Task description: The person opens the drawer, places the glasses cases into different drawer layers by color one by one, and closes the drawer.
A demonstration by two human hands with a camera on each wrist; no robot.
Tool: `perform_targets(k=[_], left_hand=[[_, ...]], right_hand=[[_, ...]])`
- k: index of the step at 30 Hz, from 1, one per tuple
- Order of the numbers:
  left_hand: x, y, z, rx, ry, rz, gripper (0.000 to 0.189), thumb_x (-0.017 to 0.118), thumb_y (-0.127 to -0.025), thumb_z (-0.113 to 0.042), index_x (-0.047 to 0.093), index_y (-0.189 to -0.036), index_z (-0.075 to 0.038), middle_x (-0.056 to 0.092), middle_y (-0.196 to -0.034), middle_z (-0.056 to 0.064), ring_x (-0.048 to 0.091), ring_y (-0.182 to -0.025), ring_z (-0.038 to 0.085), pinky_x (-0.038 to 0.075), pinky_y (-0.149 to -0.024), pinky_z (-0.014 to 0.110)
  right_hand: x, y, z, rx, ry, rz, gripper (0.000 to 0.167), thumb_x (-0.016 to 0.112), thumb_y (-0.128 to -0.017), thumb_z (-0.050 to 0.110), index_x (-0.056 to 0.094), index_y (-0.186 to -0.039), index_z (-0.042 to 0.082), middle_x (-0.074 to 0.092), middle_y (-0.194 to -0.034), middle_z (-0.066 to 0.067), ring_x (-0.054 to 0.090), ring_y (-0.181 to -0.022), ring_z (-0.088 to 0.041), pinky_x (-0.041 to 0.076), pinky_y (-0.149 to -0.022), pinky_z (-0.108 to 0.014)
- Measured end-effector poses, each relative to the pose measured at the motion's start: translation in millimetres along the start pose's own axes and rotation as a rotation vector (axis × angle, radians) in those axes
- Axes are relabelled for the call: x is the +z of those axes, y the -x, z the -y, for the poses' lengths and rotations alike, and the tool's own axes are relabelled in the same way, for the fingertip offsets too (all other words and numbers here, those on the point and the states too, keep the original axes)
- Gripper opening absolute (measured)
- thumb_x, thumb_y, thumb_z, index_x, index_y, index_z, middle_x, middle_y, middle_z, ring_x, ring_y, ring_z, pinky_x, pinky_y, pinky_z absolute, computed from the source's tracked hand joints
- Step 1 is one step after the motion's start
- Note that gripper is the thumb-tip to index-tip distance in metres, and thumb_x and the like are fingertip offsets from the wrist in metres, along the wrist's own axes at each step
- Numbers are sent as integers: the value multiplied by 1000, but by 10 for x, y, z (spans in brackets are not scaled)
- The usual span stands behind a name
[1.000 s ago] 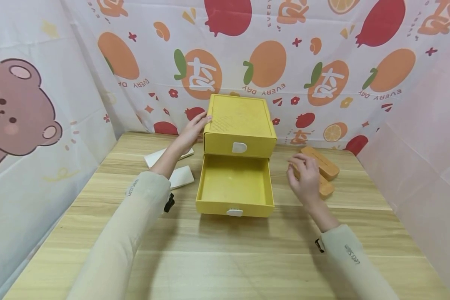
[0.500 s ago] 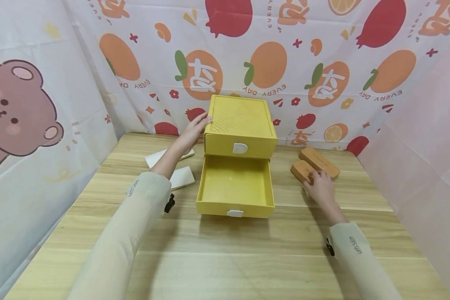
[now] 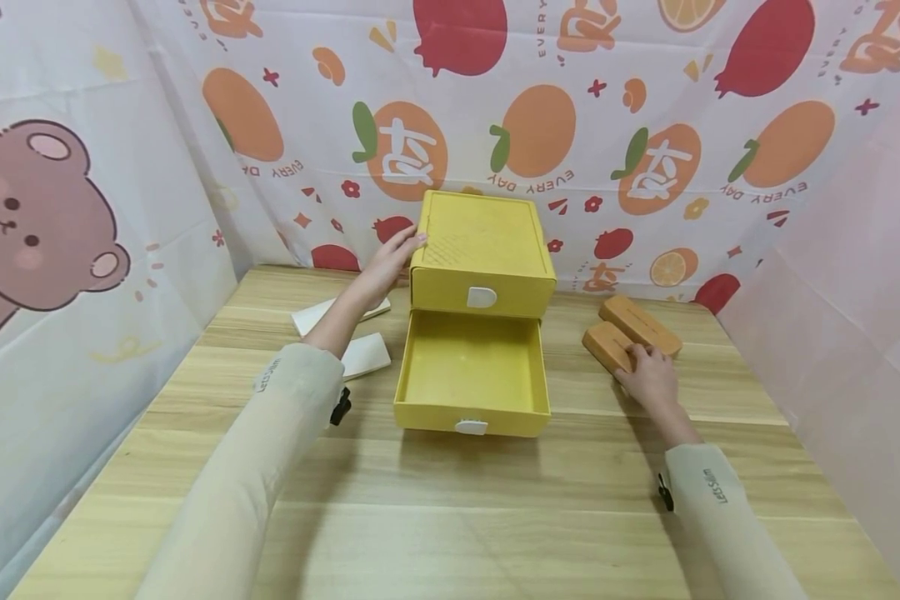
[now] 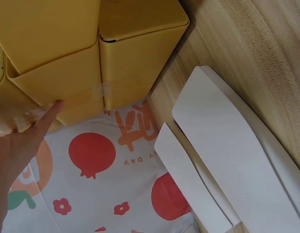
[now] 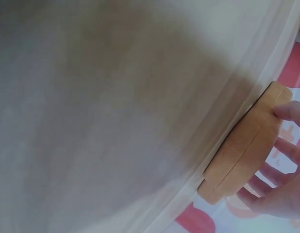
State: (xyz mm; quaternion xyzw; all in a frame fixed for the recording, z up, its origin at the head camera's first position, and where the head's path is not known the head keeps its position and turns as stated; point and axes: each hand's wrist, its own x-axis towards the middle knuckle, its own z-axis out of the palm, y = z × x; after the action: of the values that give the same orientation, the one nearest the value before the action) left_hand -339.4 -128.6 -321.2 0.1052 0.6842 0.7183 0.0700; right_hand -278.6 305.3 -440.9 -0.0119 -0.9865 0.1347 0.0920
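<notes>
A yellow two-drawer box (image 3: 483,233) stands in the middle of the table in the head view. Its lower drawer (image 3: 471,362) is pulled out with nothing inside; its upper drawer is closed. My left hand (image 3: 381,271) rests against the box's left side, fingers fairly straight; a fingertip touches the wall in the left wrist view. On the right, my right hand (image 3: 651,379) holds the near end of an orange-brown glasses case (image 3: 606,344), which lies on the table. The thumb and fingers are bent about the case (image 5: 247,141) in the right wrist view.
A second orange-brown case (image 3: 640,325) lies just behind the first. Two white cases (image 3: 365,356) lie left of the box, partly hidden by my left forearm in the head view. A fruit-print curtain (image 3: 540,125) hangs behind the wooden table (image 3: 450,517).
My right hand has moved right and down from above the nearer orange-brown case to its near end, and now holds it. My left hand stays at the box.
</notes>
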Motion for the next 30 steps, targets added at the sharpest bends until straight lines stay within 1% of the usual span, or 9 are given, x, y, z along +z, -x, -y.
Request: perform_targets(k=[5,9,14,18,21,24,30], left_hand=[[3,6,1,-6,-5,-4,62,47,-95,-38,20,-147,-18,46,-126,18,57,-91,19,49,-71,29],[4,10,-2,-6,-17,-9,62,46,-95,-38,20,-147,-18,45,-128,17,55,-95,21,49,-72,29],[5,6,-2,-10,-13,-8,62,46,-95,-39,19,-148,-19,45,-129,17,54,-99,22,49,-75,31],[4,4,-2,-13,-11,-5,63,46,-95,-39,19,-148,-19,45,-129,17,53,-101,22,48,-76,31],[4,4,-1,-13,-12,-8,63,46,-95,-39,19,-148,-19,45,-128,17,54,-100,22,48,-75,31],[6,3,0,-12,-15,-7,62,46,-95,-39,19,-148,-19,46,-128,17,54,-98,21,48,-75,31],[10,2,-3,-10,-12,-6,62,46,-95,-39,19,-148,-19,45,-128,17,54,-99,22,48,-76,31]], right_hand=[[-26,-33,-26,0,1,30,50,63,-83,25,48,-122,-2,40,-118,-36,38,-106,-53,36,-80,-62],[-42,-59,-66,-12,21,68,55,63,-84,28,46,-127,-1,40,-118,-37,38,-106,-54,37,-77,-63],[-41,-94,-124,-48,42,108,61,62,-84,31,42,-132,-1,40,-119,-39,39,-105,-56,37,-77,-63],[-31,-118,-183,-88,26,123,64,63,-84,32,40,-133,-1,39,-119,-40,40,-105,-57,36,-79,-64],[-28,-126,-219,-108,12,132,65,64,-83,32,39,-133,-1,38,-121,-41,38,-106,-58,36,-80,-64],[-35,-124,-230,-111,-1,140,66,64,-83,32,38,-134,-2,37,-120,-42,39,-105,-58,35,-80,-65],[-66,-107,-181,-78,-1,179,69,64,-83,33,35,-135,-2,36,-119,-43,40,-104,-57,36,-80,-63]])
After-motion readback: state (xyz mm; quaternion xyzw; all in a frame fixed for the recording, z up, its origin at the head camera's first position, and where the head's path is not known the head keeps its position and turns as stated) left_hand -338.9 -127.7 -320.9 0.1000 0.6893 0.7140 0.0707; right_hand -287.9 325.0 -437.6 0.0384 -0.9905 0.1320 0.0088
